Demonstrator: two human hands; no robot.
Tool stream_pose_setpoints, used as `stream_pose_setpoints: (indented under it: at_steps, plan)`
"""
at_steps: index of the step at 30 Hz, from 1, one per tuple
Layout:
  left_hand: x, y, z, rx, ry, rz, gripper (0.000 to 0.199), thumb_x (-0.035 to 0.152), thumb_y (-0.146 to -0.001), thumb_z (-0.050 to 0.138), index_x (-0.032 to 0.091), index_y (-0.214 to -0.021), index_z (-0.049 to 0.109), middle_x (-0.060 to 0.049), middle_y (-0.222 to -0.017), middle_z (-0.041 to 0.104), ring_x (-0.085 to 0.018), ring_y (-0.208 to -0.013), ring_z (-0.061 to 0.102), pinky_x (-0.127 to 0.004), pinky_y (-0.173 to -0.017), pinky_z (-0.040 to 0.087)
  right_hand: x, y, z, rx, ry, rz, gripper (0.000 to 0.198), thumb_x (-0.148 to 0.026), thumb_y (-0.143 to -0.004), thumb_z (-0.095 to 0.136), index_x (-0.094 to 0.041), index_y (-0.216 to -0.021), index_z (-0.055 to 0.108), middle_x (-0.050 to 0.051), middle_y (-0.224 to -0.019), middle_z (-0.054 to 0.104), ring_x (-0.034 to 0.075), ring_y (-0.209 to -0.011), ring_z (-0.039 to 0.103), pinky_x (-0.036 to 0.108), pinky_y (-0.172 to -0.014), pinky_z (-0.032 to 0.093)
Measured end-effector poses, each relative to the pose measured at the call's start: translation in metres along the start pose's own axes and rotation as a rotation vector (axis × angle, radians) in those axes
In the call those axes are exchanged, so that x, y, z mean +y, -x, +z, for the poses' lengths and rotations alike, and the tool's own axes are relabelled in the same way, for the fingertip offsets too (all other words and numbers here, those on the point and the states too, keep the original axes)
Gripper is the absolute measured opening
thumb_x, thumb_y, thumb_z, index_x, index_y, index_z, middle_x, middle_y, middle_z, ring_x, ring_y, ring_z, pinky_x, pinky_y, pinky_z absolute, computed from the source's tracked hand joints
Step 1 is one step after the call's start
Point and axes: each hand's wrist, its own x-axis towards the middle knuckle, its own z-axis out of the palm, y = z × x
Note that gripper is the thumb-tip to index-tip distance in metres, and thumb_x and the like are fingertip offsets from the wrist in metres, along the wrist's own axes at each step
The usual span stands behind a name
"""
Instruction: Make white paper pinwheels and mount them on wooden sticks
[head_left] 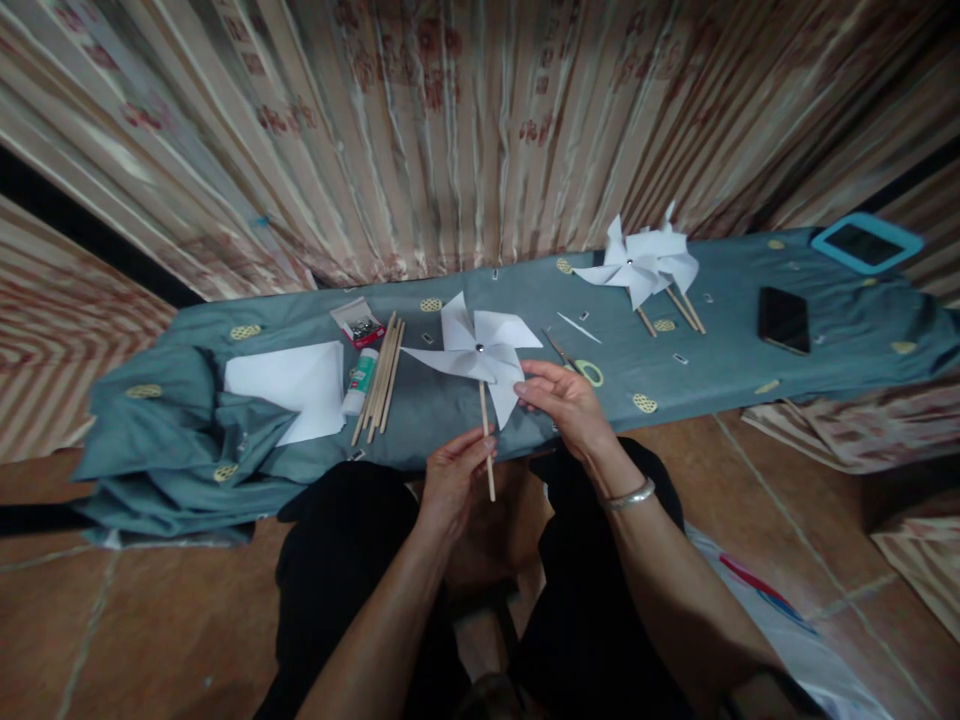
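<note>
A white paper pinwheel (504, 332) on a wooden stick, with a silvery pin at its centre, is held up over the near edge of the cloth-covered table. My left hand (453, 478) pinches the stick (484, 405) low down between thumb and fingers. With thumb and fingertips my right hand (564, 402) grips the right-hand blade of the pinwheel; a silvery bangle (631, 494) circles that wrist. Just beyond the right hand lie scissors (589, 372) with pale green handles and a thin white paper sliver (578, 327).
Left of the pinwheel are several wooden sticks (385, 380), a glue stick (361, 381), an open box of pins (360, 322) and white paper sheets (289, 378). Further right lie several finished-looking pinwheels (641, 262), a black phone (784, 320) and a blue-framed tablet (866, 243). Curtains (450, 150) hang behind.
</note>
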Motion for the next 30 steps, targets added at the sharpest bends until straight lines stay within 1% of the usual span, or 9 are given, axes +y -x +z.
stream_pose_setpoints:
  at_steps: [5, 10, 17, 21, 24, 30]
  plan:
    - [-0.001, 0.0, 0.0, 0.001, 0.007, 0.007, 0.043, 0.029, -0.032, 0.094, 0.016, -0.069, 0.077, 0.0, -0.062, 0.071, -0.007, -0.056, 0.059, -0.019, -0.06, 0.045, 0.001, 0.001, 0.003, -0.016, -0.01, 0.011, 0.044, -0.035, -0.052, 0.088, -0.019, -0.089, 0.07, -0.003, -0.063, 0.069, 0.01, -0.057, 0.057, 0.024, -0.057, 0.042]
    - [-0.001, 0.0, 0.0, 0.009, 0.011, 0.004, 0.043, 0.027, -0.034, 0.094, 0.014, -0.071, 0.077, -0.002, -0.063, 0.072, -0.007, -0.057, 0.059, -0.021, -0.062, 0.046, 0.001, 0.003, 0.006, -0.024, -0.028, 0.025, 0.047, -0.037, -0.05, 0.089, -0.019, -0.088, 0.069, -0.004, -0.062, 0.069, 0.01, -0.056, 0.056, 0.024, -0.057, 0.043]
    - [0.0, 0.001, 0.001, -0.01, -0.001, 0.013, 0.041, 0.027, -0.036, 0.094, 0.015, -0.072, 0.077, -0.001, -0.063, 0.071, -0.008, -0.058, 0.058, -0.022, -0.063, 0.047, 0.002, 0.005, 0.01, -0.067, -0.003, 0.016, 0.048, -0.04, -0.052, 0.088, -0.019, -0.091, 0.069, -0.004, -0.061, 0.066, 0.01, -0.056, 0.056, 0.024, -0.058, 0.043]
    - [0.0, 0.001, 0.0, -0.006, 0.003, 0.019, 0.039, 0.027, -0.037, 0.093, 0.015, -0.071, 0.077, -0.001, -0.067, 0.072, -0.008, -0.059, 0.058, -0.022, -0.063, 0.046, 0.002, 0.007, 0.011, -0.084, 0.033, 0.016, 0.047, -0.042, -0.055, 0.086, -0.02, -0.093, 0.068, -0.004, -0.062, 0.066, 0.011, -0.058, 0.059, 0.025, -0.059, 0.045]
    - [0.0, 0.0, -0.001, -0.016, -0.02, 0.03, 0.036, 0.025, -0.041, 0.092, 0.015, -0.073, 0.078, -0.002, -0.07, 0.073, -0.009, -0.06, 0.059, -0.024, -0.066, 0.047, 0.003, 0.007, 0.012, -0.103, 0.052, 0.025, 0.048, -0.042, -0.056, 0.086, -0.02, -0.095, 0.068, -0.003, -0.064, 0.067, 0.012, -0.059, 0.06, 0.026, -0.06, 0.046]
    - [0.0, 0.0, 0.0, -0.015, -0.032, 0.042, 0.036, 0.025, -0.042, 0.092, 0.016, -0.075, 0.078, -0.003, -0.074, 0.075, -0.01, -0.062, 0.06, -0.025, -0.069, 0.048, 0.008, 0.007, 0.018, -0.137, 0.022, 0.052, 0.051, -0.042, -0.052, 0.088, -0.021, -0.092, 0.067, -0.004, -0.064, 0.069, 0.012, -0.059, 0.063, 0.026, -0.063, 0.049]
